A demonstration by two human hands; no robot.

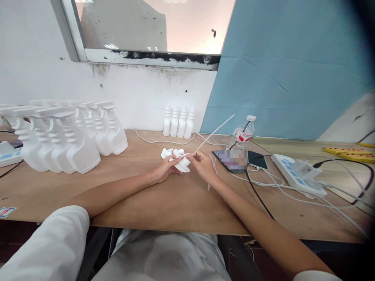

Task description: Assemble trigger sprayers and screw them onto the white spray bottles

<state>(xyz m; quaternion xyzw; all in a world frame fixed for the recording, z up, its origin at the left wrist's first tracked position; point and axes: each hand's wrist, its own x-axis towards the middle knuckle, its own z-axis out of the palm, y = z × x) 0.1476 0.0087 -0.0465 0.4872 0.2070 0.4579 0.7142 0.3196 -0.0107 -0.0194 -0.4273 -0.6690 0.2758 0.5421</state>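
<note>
A white trigger spray head (182, 165) is held in my left hand (166, 168), a little above the middle of the table. My right hand (201, 163) pinches a thin white tube (215, 131) close to its lower end, where it meets the spray head. The tube slants up and away to the right. Whether its end sits inside the spray head is hidden by my fingers. Another piece of white tube (209, 187) lies on the table below my right wrist.
White spray bottles (84, 150) with trigger heads stand in rows at the left. Several small white bottles (182, 123) stand against the wall. To the right are a water bottle (242, 134), phones (230, 160), cables and a power strip (299, 175). The wooden table (140, 214) ends before my lap.
</note>
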